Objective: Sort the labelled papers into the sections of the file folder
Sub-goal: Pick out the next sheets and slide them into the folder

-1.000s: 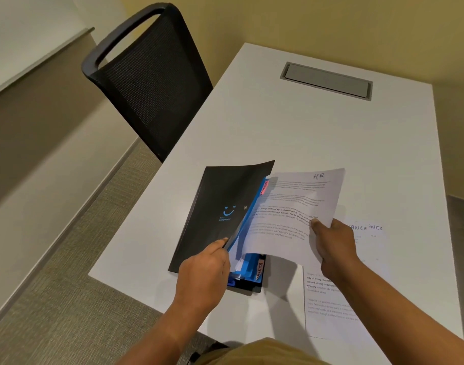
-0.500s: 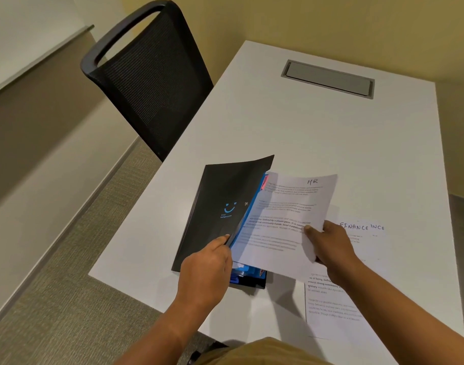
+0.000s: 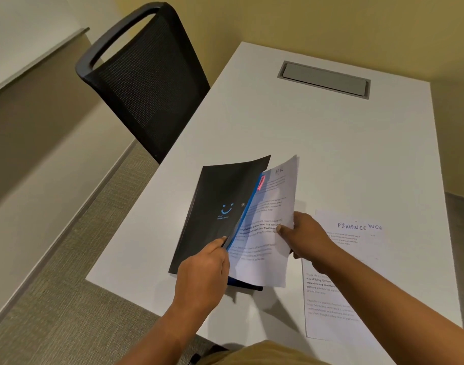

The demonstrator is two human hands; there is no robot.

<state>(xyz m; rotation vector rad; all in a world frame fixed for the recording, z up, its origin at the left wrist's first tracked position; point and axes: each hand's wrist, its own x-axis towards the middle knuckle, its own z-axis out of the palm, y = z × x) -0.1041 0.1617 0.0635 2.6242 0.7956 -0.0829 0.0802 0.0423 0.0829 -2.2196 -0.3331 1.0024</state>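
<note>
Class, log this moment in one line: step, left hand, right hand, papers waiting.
step: filing HR sheet | left hand: holds folder cover open | right hand: pinches HR sheet | waiting: FINANCE sheets on table

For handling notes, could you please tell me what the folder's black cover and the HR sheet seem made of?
Black cover: probably thin matte plastic or coated card, bowing uncreased where the left hand holds it.
HR sheet: plain matte white paper, curving in the right hand.
</note>
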